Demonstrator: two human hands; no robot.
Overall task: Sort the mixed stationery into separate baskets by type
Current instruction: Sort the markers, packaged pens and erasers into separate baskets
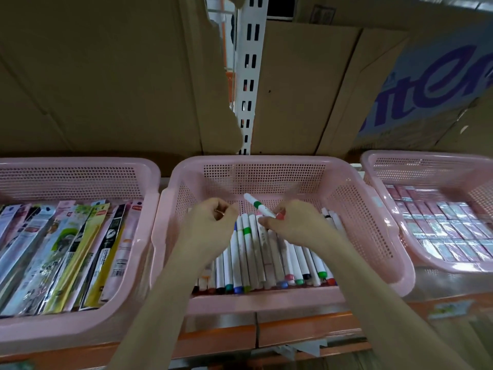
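Three pink perforated baskets stand side by side on a shelf. The middle basket (269,166) holds several white markers (248,252) with coloured caps, lying in a row. My right hand (290,222) grips one white marker with a green band (257,204), lifted above the row and pointing up-left. My left hand (210,222) hovers over the left part of the row, fingers curled shut, with a ring visible and nothing held. The left basket (80,169) carries flat packaged pens. The right basket (426,161) is filled with small wrapped reddish packs.
Cardboard boxes (106,76) stand behind the baskets, with a white slotted shelf upright (249,76) between them. A box with purple lettering (440,81) is at the back right. An orange shelf edge (293,332) runs below the baskets.
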